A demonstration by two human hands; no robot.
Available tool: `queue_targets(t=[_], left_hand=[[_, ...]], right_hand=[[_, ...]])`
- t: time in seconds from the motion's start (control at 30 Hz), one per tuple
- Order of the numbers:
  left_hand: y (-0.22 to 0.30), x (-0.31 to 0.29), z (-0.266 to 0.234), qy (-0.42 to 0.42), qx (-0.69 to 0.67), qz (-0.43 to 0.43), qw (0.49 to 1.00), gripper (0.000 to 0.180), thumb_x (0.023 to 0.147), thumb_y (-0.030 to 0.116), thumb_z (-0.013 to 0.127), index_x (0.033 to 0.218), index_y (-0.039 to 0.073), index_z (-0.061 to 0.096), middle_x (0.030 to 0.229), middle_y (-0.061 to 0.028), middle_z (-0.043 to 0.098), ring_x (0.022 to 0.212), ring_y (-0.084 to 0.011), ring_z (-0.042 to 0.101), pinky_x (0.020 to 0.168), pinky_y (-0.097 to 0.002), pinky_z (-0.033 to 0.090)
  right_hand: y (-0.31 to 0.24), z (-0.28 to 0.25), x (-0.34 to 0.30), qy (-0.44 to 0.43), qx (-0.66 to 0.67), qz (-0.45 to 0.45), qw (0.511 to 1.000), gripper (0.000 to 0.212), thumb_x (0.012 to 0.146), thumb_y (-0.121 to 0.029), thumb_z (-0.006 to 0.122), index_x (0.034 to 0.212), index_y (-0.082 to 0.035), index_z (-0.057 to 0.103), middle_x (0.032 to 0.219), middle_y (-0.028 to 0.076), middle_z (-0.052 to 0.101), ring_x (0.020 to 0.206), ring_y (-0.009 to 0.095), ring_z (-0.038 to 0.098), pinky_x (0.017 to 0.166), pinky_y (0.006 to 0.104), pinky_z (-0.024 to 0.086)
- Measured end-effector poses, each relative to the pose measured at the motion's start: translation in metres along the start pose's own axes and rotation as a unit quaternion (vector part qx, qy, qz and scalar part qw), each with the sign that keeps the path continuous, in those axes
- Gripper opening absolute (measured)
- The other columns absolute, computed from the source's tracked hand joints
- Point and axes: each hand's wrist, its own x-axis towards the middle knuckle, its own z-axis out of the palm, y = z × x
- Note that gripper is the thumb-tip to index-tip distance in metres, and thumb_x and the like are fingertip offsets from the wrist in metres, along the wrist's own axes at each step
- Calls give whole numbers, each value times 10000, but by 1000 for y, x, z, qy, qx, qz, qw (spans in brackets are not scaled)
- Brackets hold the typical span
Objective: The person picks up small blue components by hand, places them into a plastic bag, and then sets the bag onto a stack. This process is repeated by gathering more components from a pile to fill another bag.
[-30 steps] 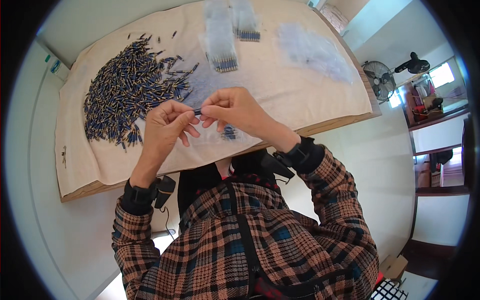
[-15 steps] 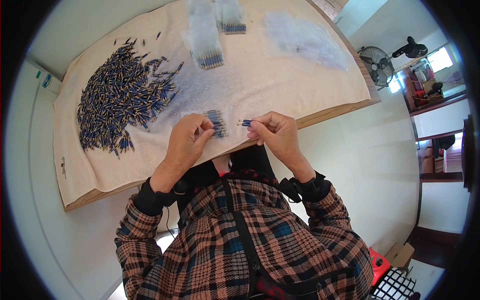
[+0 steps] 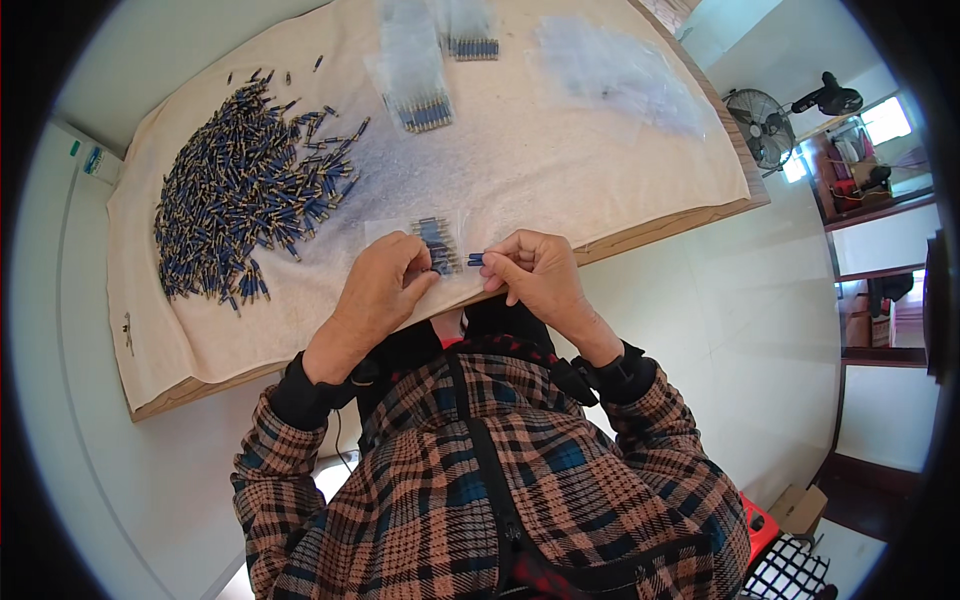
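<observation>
Near the table's front edge lies a small clear plastic bag point(image 3: 437, 235) with a row of small blue pins with brass-coloured ends inside. My left hand point(image 3: 380, 280) is closed on the bag's left edge, thumb and fingers pinched together. Just right of the bag, my right hand point(image 3: 535, 275) pinches a couple of loose blue pins point(image 3: 475, 259), which point left toward the bag. Their tips are close to the bag's right side; I cannot tell whether they touch it.
A large heap of the same pins point(image 3: 240, 190) covers the left of the cream cloth point(image 3: 560, 180). Filled clear bags point(image 3: 425, 110) lie at the far middle, and a stack of flat clear bags point(image 3: 620, 75) at the far right. A fan point(image 3: 760, 128) stands beyond the table.
My right hand has moved left and slightly nearer, bringing the pins close to the bag. My left hand has shifted slightly right and keeps its pinch on the bag.
</observation>
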Motion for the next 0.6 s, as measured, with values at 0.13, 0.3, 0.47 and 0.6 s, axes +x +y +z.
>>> queue_targets(t=[0.13, 0.3, 0.47, 0.6], left_hand=[[-2, 0, 1, 0, -3, -1, 1000, 170, 718, 43, 688, 756, 14, 525, 733, -129, 534, 708, -315, 523, 616, -392, 404], [-2, 0, 1, 0, 28, 22, 999, 164, 723, 39, 677, 752, 16, 517, 729, -132, 533, 708, -320, 524, 615, -401, 403], [-2, 1, 1, 3, 33, 30, 999, 156, 727, 40, 671, 753, 19, 518, 725, -133, 530, 705, -319, 525, 613, -405, 405], [-2, 1, 1, 1, 40, 29, 999, 151, 730, 41, 667, 753, 20, 519, 725, -134, 531, 705, -319, 528, 614, -406, 408]], right_hand=[[-2, -1, 1, -27, -12, 25, 999, 117, 892, -74, 620, 883, 42, 615, 777, 98, 676, 639, 102, 649, 446, 180, 460], [-6, -3, 5, -42, -34, 47, 997, 124, 890, -83, 625, 881, 41, 623, 764, 100, 678, 614, 96, 638, 428, 175, 436], [-4, -6, 8, -38, -7, 45, 998, 133, 889, -96, 631, 879, 37, 627, 759, 100, 680, 592, 90, 627, 420, 174, 422], [-4, -6, 9, -52, -5, 50, 997, 133, 889, -100, 632, 882, 33, 629, 758, 99, 680, 586, 88, 626, 417, 174, 417]])
